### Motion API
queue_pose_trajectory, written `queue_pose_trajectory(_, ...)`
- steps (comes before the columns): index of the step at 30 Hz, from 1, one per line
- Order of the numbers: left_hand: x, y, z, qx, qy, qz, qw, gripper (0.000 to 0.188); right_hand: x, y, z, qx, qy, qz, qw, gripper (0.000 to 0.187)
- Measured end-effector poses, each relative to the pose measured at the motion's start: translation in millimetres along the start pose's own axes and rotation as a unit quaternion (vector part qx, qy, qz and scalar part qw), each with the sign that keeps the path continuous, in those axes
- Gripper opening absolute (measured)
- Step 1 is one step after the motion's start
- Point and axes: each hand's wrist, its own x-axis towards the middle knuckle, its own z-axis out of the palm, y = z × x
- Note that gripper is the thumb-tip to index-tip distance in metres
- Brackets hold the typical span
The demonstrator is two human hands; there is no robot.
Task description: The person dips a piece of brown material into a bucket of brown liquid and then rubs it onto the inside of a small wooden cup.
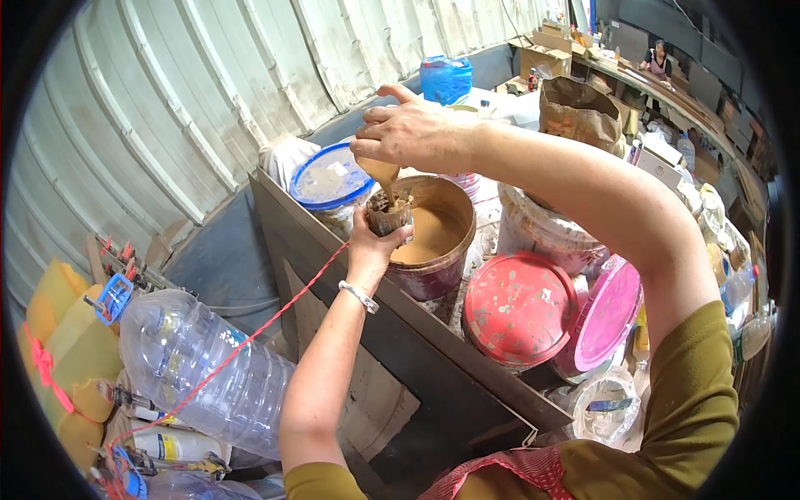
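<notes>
Grips a dark, smeared cup (388, 219) in the left hand (375, 250), just at the left rim of the bucket (433, 282). Wraps fingers around the cup's left side, with thumb pressed against its right, mouth up; probably held so to catch what comes from above. Holds a tan-coated scoop (379, 170) in the right hand (408, 133), above the bucket's left rim, tipped mouth-down over the cup. Grasps it from above with curled fingers; cannot tell the exact pinch, with fingertips partly hidden. Looks tilted to let tan stuff run down into the cup. Probably kept close to the bucket so drips land in the tan liquid (437, 233) inside.

Outward from the bucket: to its left, a tub with a blue-rimmed lid (329, 175); to its right, a smeared white tub (542, 225). Nearer than the bucket and to the right, a red lid (521, 308) and a leaning pink lid (607, 315), likely covering tubs against dust. Along the bucket's near side, a dark board (358, 321), seemingly placed as a barrier. Well left of the bucket, beyond the board, a big clear bottle (208, 367), crossed by pink string (250, 337). Behind and right of the bucket, a brown sack (581, 108).
</notes>
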Motion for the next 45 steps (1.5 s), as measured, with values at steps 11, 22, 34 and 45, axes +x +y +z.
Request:
queue_pose_trajectory(11,-9.5,2.1,5.3,-0.025,-0.007,-0.012,1.0,0.068,-0.1,-7.0,-14.8,-0.059,0.033,-0.012,0.998,0.032)
queue_pose_trajectory(22,-16.3,-1.3,6.7,-0.004,-0.021,0.014,1.0,0.07,-2.1,-14.7,-29.2,-0.042,0.01,-0.012,0.999,0.036)
queue_pose_trajectory(34,-11.8,-19.7,11.7,0.013,0.014,0.04,0.999,0.065,-1.9,-16.2,-28.1,-0.051,0.05,-0.023,0.997,0.029)
queue_pose_trajectory(45,-12.6,-15.1,17.0,-0.029,-0.002,0.033,0.999,0.065,-5.7,-22.8,-16.8,-0.041,0.068,-0.025,0.997,0.028)
